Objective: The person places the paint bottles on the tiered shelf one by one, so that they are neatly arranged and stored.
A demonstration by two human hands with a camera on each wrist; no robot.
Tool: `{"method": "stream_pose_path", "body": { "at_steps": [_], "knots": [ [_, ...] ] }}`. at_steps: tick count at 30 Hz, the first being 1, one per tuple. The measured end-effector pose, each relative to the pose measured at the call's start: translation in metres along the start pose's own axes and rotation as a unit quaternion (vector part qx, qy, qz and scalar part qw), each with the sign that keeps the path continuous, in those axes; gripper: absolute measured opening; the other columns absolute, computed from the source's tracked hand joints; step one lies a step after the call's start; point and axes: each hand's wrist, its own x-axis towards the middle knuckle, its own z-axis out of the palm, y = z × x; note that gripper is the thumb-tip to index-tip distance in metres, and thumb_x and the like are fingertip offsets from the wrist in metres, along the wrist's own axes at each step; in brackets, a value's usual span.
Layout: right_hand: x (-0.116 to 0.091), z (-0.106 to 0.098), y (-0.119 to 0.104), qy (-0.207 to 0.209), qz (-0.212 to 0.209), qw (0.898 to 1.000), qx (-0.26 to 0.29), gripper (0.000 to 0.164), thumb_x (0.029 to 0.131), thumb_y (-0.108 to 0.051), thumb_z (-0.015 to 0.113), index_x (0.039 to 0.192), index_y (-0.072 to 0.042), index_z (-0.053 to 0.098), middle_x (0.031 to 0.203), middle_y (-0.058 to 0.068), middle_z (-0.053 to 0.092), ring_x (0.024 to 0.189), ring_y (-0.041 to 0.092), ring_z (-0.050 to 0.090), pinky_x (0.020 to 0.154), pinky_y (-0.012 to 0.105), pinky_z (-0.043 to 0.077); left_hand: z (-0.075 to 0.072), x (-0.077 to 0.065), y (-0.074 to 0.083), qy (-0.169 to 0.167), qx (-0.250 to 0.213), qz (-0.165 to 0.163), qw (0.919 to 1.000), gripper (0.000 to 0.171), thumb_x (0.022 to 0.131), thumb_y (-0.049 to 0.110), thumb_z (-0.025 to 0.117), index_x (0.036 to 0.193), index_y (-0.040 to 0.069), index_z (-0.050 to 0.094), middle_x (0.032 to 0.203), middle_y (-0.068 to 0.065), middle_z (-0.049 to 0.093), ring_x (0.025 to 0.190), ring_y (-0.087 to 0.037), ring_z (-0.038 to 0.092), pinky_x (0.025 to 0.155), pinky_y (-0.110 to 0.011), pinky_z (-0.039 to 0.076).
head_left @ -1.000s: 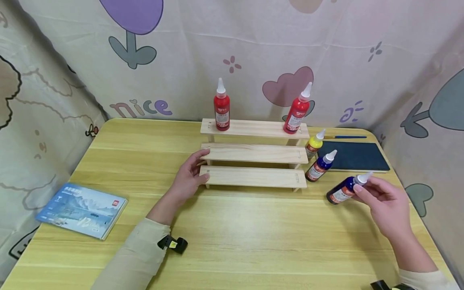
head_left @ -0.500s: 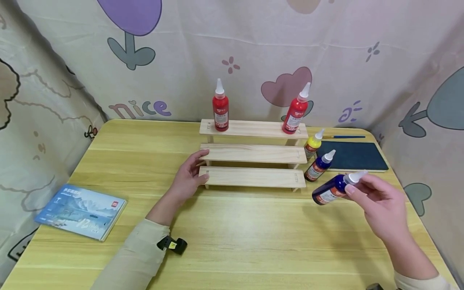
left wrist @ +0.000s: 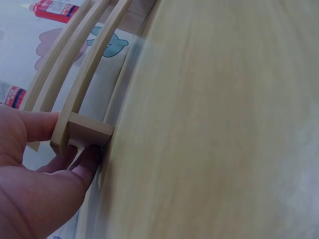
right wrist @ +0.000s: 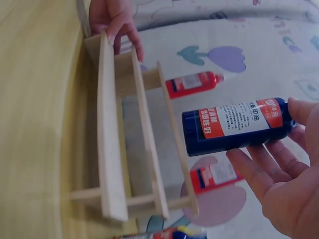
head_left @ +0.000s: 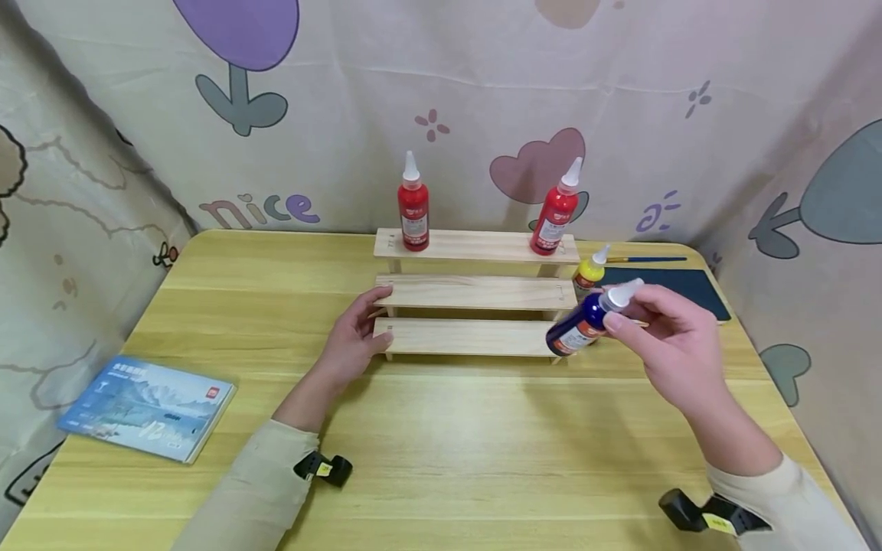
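Note:
A three-tier wooden display shelf point(head_left: 468, 337) stands on the table. My left hand point(head_left: 351, 340) grips its left end at the lower two tiers; in the left wrist view the thumb and fingers close round the bottom plank's end. My right hand point(head_left: 678, 344) pinches a dark blue bottle point(right wrist: 239, 127), labelled as ink, near its white pointed cap. Raised and tilted base-leftward, the bottle overlaps the right end of the bottom tier in the head view. Two red bottles with white tips, one left point(head_left: 413, 218) and one right point(head_left: 554, 222), stand on the top tier.
A yellow bottle point(head_left: 589, 272) stands right of the shelf. Another blue bottle beside it is mostly hidden behind the held one. Behind lie a dark notebook point(head_left: 678, 285) and a blue-handled paintbrush point(head_left: 648, 259). A blue picture-covered book point(head_left: 148, 409) lies at the left.
My right hand has lifted the blue bottle off the table and carried it left and away from me to the shelf's right end. The left hand keeps its grip.

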Motion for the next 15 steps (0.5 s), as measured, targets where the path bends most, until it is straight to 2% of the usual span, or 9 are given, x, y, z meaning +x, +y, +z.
{"method": "stream_pose_path", "body": {
  "at_steps": [5,10,15],
  "knots": [
    [0.018,0.018,-0.003,-0.005,-0.005,1.0,0.002,0.029,0.083,0.02,0.065,0.11,0.01,0.069,0.102,0.011,0.07,0.083,0.018,0.063,0.074,0.019,0.055,0.0,0.0,0.0,-0.002,-0.001,0.001,1.0,0.072,0.088,-0.02,0.059,0.148,0.017,0.046,0.146,-0.011,0.044,0.13,-0.028,0.045,0.108,-0.041,0.038],
    [0.037,0.035,-0.002,-0.025,-0.017,0.999,0.037,0.027,0.084,0.019,0.065,0.11,0.011,0.068,0.097,0.014,0.069,0.079,0.019,0.065,0.071,0.023,0.057,0.0,0.0,0.0,0.0,-0.006,0.006,1.0,0.072,0.087,-0.022,0.059,0.148,0.014,0.046,0.146,-0.013,0.044,0.13,-0.03,0.045,0.109,-0.045,0.036],
    [0.054,0.051,0.001,-0.034,-0.009,0.999,0.042,0.028,0.086,0.016,0.066,0.112,0.009,0.069,0.096,0.019,0.07,0.079,0.023,0.066,0.07,0.028,0.058,0.0,0.0,0.0,-0.004,-0.003,0.007,1.0,0.072,0.087,-0.021,0.059,0.148,0.015,0.046,0.147,-0.01,0.044,0.131,-0.029,0.044,0.11,-0.042,0.036]
  ]
}}
